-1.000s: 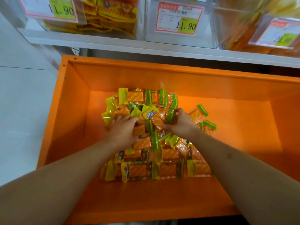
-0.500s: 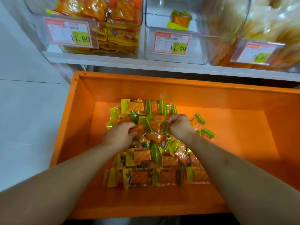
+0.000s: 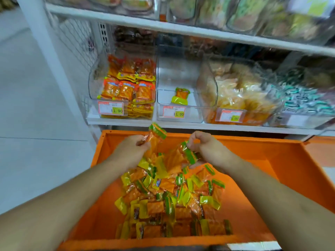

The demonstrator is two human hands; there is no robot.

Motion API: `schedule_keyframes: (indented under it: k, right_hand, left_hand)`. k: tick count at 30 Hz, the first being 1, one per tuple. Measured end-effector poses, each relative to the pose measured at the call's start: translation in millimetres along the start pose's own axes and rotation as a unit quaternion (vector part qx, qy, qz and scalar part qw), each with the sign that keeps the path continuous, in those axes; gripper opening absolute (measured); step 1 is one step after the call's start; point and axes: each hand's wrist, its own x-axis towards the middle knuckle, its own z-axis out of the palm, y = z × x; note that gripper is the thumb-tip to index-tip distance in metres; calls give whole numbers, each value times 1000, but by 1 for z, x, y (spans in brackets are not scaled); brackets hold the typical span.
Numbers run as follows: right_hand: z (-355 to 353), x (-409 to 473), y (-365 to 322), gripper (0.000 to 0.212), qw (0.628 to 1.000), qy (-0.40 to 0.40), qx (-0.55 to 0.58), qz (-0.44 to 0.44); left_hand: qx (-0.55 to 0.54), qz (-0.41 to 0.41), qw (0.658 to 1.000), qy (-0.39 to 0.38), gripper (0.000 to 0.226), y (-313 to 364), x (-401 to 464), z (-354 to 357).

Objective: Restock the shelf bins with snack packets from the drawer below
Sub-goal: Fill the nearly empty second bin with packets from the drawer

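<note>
— Gripping what? Left hand (image 3: 133,152) curling round orange packets (image 3: 156,133), right hand (image 3: 208,149) pinching another bunch (image 3: 188,154), both raised over the drawer (image 3: 282,160) pile, probably heading upward.

— Heading where? Likely the nearly bare middle bin (image 3: 178,105), holding one matching packet (image 3: 181,96). Crowding it: a full left bin (image 3: 126,87), a right bin (image 3: 235,98); its front wall needing clearing.

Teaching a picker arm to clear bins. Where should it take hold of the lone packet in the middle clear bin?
Pinch the lone packet by its yellow-green sealed end, which faces the front. Come from above through the middle bin's open top: the packet lies just behind the low front wall, with bare floor around it.
</note>
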Motion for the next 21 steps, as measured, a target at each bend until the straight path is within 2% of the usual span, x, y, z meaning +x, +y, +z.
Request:
schedule_keyframes:
  k: [2,7,12,14,16,19,21]
  right_hand:
    - [-5,-24,-25,13,999,1,-11,-44]
    - [-6,-68,-61,13,993,4,-7,-120]
    - [1,-82,-78,8,988,37,25,-144]
    - [1,-76,-80,8,986,59,18,-154]
    - [0,-70,-81,11,985,68,7,-160]
    - [-5,-63,-87,20,985,53,-7,-164]
    - [-7,-58,-92,23,985,44,1,-165]
  left_hand:
    - [-27,17,999,-6,21,21,-17,-19]
    - [-122,38,991,-24,15,55,-60,-47]
    - [-299,-22,950,-87,23,66,-78,-54]
    - [-320,-43,941,-98,20,67,-75,-52]
    - [-322,-54,939,-112,30,69,-71,-50]
    - [-317,-67,942,-82,14,75,-61,-49]
    - [-317,-70,944,-65,15,76,-52,-51]
